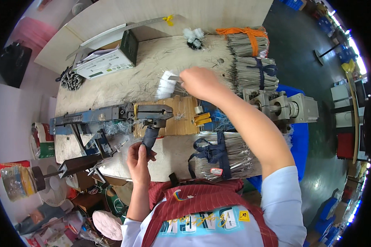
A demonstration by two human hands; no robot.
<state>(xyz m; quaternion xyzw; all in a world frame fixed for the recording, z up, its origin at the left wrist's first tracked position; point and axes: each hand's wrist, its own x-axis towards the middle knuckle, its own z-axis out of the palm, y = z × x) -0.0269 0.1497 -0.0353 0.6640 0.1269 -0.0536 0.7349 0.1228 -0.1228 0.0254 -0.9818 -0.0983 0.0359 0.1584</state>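
Your left hand (pixel 139 158), low in the frame, grips the black handle (pixel 149 138) pointing up-right; your right hand (pixel 200 82), upper centre, pinches a white brush (pixel 167 84) lying leftward.

Pale blue sleeves (pixel 282 197), red striped apron (pixel 202 201).

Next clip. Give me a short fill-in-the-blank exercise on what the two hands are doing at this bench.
1. The left hand grips the black ____ of the blue press tool.
2. The right hand holds a small brush with ____ bristles.
3. The topmost wire bundle is tied with an ____ strap.
4. The wooden board lies ____ the two hands.

Missing words: handle; white; orange; between
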